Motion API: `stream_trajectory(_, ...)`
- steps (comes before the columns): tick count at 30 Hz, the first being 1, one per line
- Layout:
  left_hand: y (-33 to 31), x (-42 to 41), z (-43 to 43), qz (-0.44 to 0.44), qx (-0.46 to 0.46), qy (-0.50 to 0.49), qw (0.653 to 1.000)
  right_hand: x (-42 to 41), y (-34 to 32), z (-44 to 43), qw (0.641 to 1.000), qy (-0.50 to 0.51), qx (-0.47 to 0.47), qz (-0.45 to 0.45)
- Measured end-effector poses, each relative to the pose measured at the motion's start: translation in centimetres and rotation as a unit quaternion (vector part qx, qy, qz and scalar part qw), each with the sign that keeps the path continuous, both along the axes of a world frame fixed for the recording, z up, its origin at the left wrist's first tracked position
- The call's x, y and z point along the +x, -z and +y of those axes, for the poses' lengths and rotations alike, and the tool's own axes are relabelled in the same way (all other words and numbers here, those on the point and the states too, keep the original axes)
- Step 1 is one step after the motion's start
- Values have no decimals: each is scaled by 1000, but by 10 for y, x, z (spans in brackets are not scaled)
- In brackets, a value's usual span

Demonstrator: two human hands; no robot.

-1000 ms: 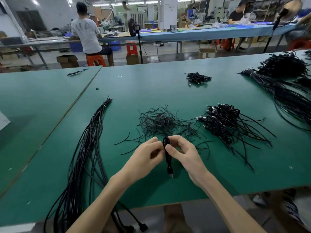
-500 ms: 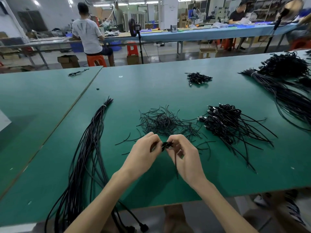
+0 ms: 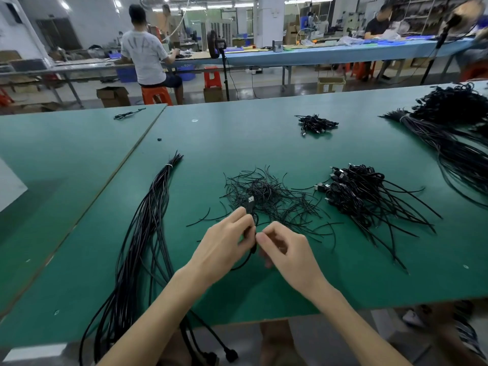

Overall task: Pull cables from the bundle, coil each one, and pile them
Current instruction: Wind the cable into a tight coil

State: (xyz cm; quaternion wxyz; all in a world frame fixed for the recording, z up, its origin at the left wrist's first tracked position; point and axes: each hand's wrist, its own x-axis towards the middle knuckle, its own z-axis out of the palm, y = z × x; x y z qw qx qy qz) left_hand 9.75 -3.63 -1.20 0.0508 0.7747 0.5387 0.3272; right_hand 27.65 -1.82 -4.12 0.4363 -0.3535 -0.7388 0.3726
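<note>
**Coiled cable (image 3: 250, 206) held over the green desk (image 3: 250, 138), between both hands.**
The left hand (image 3: 224, 244) has its grip wrapped round the slim black loops, USB plug (image 3: 251, 199) poking up, likely to stop the springy coil opening. The right hand (image 3: 287, 249) has a narrow pinching grip at the coil's waist, probably cinching a tie. Beyond lies a wiry heap of twist ties (image 3: 266, 194), with the pile of coiled cables (image 3: 353, 191) to the right and the long glossy bundle (image 3: 150, 228) to the left.

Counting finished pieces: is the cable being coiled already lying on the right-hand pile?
No: the left hand grips the cable in front of the person, well apart from the pile.
</note>
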Motion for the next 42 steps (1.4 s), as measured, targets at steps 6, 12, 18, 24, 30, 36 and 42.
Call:
stream_trajectory(6,-4,6,-1,-14,52,24,998,8,-2,11,970,-97,-207,84)
stream_trajectory(12,-12,6,0,18,48,46,998,8,0,13,968,-85,-200,125)
stream_trajectory(18,-8,22,-5,2,21,92,996,15,0,8,971,-59,-148,178)
stream_trajectory(24,-5,25,-6,-34,4,109,993,19,-1,6,961,-68,-149,222)
stream_trajectory(30,-7,10,-2,-1,2,78,997,16,-4,11,941,-55,-236,236)
stream_trajectory(36,-5,3,-2,-24,-19,80,996,15,-11,8,952,-42,-240,184)
stream_trajectory(42,-3,2,0,-41,-20,74,996,15,-14,8,956,-64,-235,163)
